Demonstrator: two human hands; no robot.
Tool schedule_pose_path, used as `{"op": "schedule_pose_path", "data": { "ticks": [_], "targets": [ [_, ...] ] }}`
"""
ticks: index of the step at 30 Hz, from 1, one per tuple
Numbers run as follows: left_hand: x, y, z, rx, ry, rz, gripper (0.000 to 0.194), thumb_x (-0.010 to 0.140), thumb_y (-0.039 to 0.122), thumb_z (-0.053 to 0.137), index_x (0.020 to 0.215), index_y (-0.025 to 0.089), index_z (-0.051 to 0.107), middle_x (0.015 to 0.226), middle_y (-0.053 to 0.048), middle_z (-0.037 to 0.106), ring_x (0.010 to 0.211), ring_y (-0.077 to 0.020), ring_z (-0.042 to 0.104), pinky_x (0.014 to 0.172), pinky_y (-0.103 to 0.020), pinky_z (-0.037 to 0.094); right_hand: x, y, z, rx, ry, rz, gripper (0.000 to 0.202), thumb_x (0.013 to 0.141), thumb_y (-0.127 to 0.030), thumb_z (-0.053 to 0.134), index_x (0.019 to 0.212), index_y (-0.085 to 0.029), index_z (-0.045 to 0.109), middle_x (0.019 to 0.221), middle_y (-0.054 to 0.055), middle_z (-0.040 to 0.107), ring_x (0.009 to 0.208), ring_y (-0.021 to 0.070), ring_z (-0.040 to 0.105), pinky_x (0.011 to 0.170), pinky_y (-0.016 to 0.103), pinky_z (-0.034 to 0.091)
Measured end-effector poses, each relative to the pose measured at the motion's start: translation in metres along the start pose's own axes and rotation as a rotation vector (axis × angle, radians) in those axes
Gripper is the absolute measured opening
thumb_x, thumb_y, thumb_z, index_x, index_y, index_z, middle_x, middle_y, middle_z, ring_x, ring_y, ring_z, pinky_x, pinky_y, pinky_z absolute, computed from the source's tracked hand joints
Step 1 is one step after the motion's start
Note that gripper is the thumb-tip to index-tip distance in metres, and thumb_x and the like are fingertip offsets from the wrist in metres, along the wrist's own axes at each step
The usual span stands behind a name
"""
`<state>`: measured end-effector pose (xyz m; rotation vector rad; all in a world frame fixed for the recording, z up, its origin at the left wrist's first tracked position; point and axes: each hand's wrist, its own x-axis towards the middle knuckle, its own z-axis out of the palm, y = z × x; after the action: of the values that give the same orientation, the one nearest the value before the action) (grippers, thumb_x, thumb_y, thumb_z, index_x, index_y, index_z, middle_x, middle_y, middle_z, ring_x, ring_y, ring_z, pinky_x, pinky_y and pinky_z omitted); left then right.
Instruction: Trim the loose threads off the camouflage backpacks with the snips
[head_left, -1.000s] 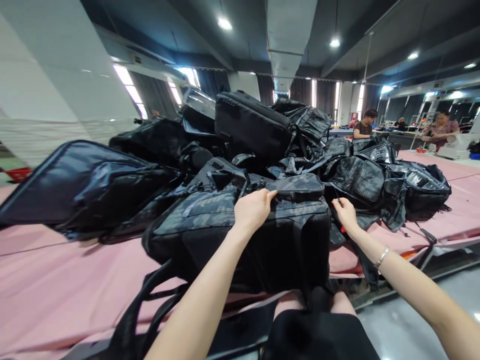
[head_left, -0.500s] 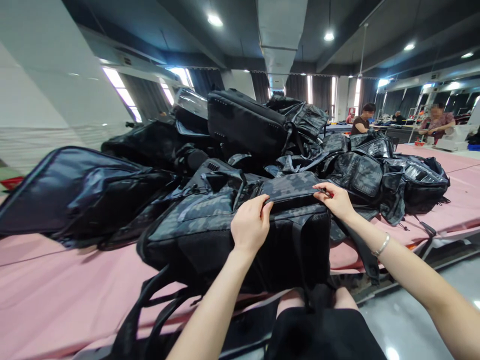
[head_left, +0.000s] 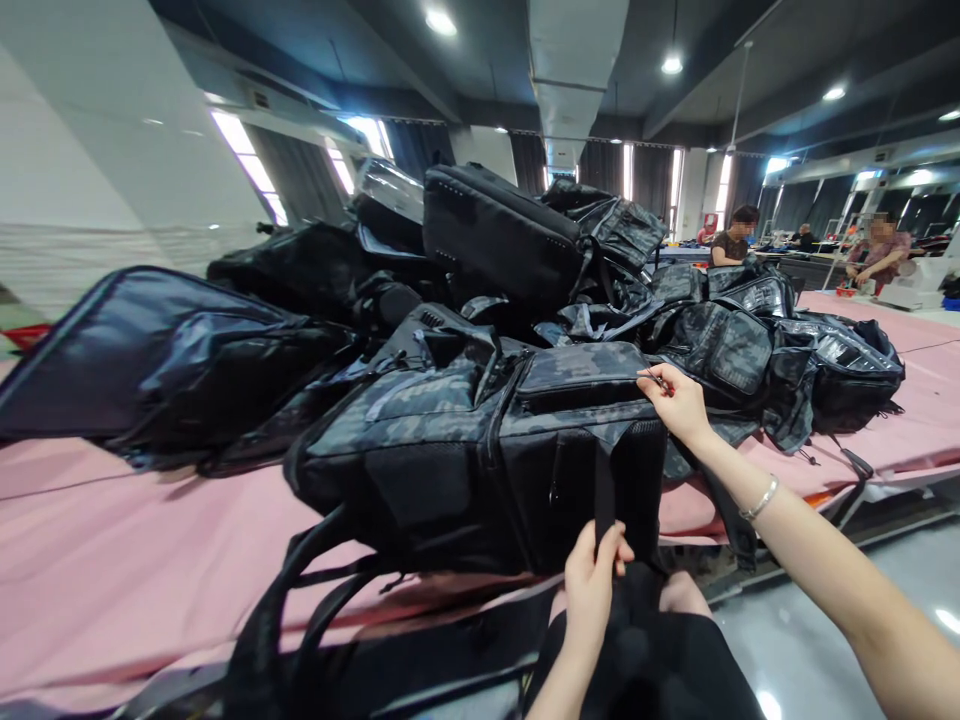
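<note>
A black and grey camouflage backpack (head_left: 420, 500) lies on its side in front of me, at the table's near edge. My left hand (head_left: 592, 570) is closed around a black webbing strap (head_left: 604, 490), which runs down from a triangular tab on the backpack's side. At the right end of the front pocket (head_left: 585, 370), my right hand (head_left: 679, 405) is closed on a small tool with a dark tip and a red part, which looks like thread snips (head_left: 661, 382). Most of that tool is hidden by the fingers.
More dark backpacks (head_left: 502, 230) are heaped behind, with others to the left (head_left: 225, 380) and right (head_left: 727, 345). Pink cloth (head_left: 112, 560) covers the table. Two people (head_left: 735, 240) sit farther back on the right, near a white sewing machine (head_left: 911, 280).
My left hand has left the front pocket's edge, moved down and right, and taken hold of the strap. The right hand stays at the pocket's right end, having shifted only slightly.
</note>
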<state>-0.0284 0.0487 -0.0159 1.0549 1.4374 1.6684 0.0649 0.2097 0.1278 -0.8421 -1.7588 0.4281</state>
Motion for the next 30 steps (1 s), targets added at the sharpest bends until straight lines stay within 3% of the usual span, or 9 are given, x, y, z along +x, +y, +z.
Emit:
{"op": "schedule_pose_path", "data": {
  "ticks": [3, 6, 9, 11, 13, 15, 19, 23, 30],
  "targets": [
    [-0.039, -0.055, -0.042, 0.051, -0.004, -0.175, 0.033, 0.070, 0.052, 0.062, 0.069, 0.019, 0.063, 0.051, -0.001, 0.057, 0.047, -0.0163, 0.052, 0.053, -0.028, 0.044, -0.003, -0.001, -0.003, -0.002, -0.002, 0.003, 0.028, 0.077, -0.044, 0.055, 0.082, -0.019, 0.068, 0.063, -0.001, 0.061, 0.051, 0.0115, 0.045, 0.052, 0.023, 0.034],
    [-0.085, -0.097, -0.108, 0.198, 0.211, -0.309, 0.032, 0.064, 0.054, 0.064, 0.065, 0.023, 0.066, 0.051, -0.001, 0.060, 0.050, -0.0217, 0.056, 0.058, -0.033, 0.048, -0.006, 0.001, -0.006, -0.011, -0.005, -0.015, 0.026, 0.077, -0.041, 0.056, 0.085, -0.019, 0.068, 0.070, 0.001, 0.064, 0.052, 0.0113, 0.046, 0.054, 0.023, 0.036],
    [-0.128, -0.104, -0.165, 0.261, 0.342, -0.424, 0.025, 0.064, 0.048, 0.066, 0.071, 0.023, 0.067, 0.065, -0.002, 0.068, 0.071, -0.0265, 0.064, 0.073, -0.035, 0.050, -0.006, 0.005, -0.007, -0.043, 0.023, -0.076, 0.026, 0.079, -0.040, 0.056, 0.084, -0.018, 0.068, 0.070, 0.000, 0.062, 0.052, 0.0096, 0.044, 0.054, 0.022, 0.036],
    [-0.146, -0.092, -0.183, 0.194, 0.363, -0.558, 0.025, 0.065, 0.041, 0.069, 0.076, 0.019, 0.067, 0.076, -0.006, 0.071, 0.080, -0.0272, 0.066, 0.080, -0.035, 0.050, -0.005, 0.007, -0.005, -0.092, 0.053, -0.098, 0.029, 0.080, -0.041, 0.055, 0.087, -0.016, 0.068, 0.065, -0.002, 0.057, 0.050, 0.0082, 0.040, 0.053, 0.021, 0.034],
    [-0.152, -0.072, -0.181, -0.038, 0.351, -0.741, 0.025, 0.069, 0.036, 0.067, 0.083, 0.014, 0.065, 0.087, -0.011, 0.071, 0.085, -0.0271, 0.066, 0.082, -0.036, 0.050, -0.005, 0.008, -0.003, -0.135, 0.067, -0.112, 0.030, 0.083, -0.040, 0.053, 0.090, -0.015, 0.067, 0.062, -0.003, 0.053, 0.049, 0.0074, 0.038, 0.051, 0.021, 0.031],
    [-0.149, -0.051, -0.165, -0.405, 0.302, -0.849, 0.027, 0.076, 0.029, 0.062, 0.096, 0.011, 0.063, 0.105, -0.014, 0.067, 0.098, -0.0274, 0.063, 0.088, -0.038, 0.048, -0.006, 0.006, -0.004, -0.154, 0.067, -0.130, 0.028, 0.083, -0.036, 0.054, 0.091, -0.013, 0.068, 0.062, -0.003, 0.051, 0.049, 0.0071, 0.037, 0.051, 0.021, 0.030],
    [-0.129, -0.019, -0.126, -0.957, 0.133, -0.806, 0.035, 0.085, 0.023, 0.048, 0.115, 0.007, 0.054, 0.129, -0.015, 0.052, 0.119, -0.0282, 0.048, 0.101, -0.040, 0.040, -0.008, 0.002, -0.009, -0.208, 0.059, -0.158, 0.026, 0.083, -0.031, 0.056, 0.091, -0.010, 0.069, 0.065, 0.002, 0.056, 0.050, 0.0074, 0.037, 0.051, 0.023, 0.029],
    [-0.111, -0.014, -0.109, -1.099, 0.058, -0.770, 0.041, 0.087, 0.023, 0.045, 0.124, 0.005, 0.047, 0.131, -0.015, 0.050, 0.124, -0.0287, 0.041, 0.104, -0.041, 0.037, -0.010, 0.002, -0.012, -0.247, 0.069, -0.195, 0.028, 0.083, -0.033, 0.055, 0.091, -0.010, 0.070, 0.068, 0.004, 0.060, 0.051, 0.0083, 0.039, 0.053, 0.024, 0.031],
    [-0.109, -0.016, -0.099, -1.076, 0.106, -0.771, 0.043, 0.088, 0.024, 0.046, 0.127, 0.009, 0.045, 0.125, -0.013, 0.056, 0.120, -0.0247, 0.047, 0.104, -0.038, 0.039, -0.012, 0.003, -0.008, -0.293, 0.098, -0.226, 0.027, 0.085, -0.032, 0.052, 0.095, -0.012, 0.068, 0.075, 0.006, 0.062, 0.058, 0.0110, 0.048, 0.060, 0.025, 0.037]
  ]
}}
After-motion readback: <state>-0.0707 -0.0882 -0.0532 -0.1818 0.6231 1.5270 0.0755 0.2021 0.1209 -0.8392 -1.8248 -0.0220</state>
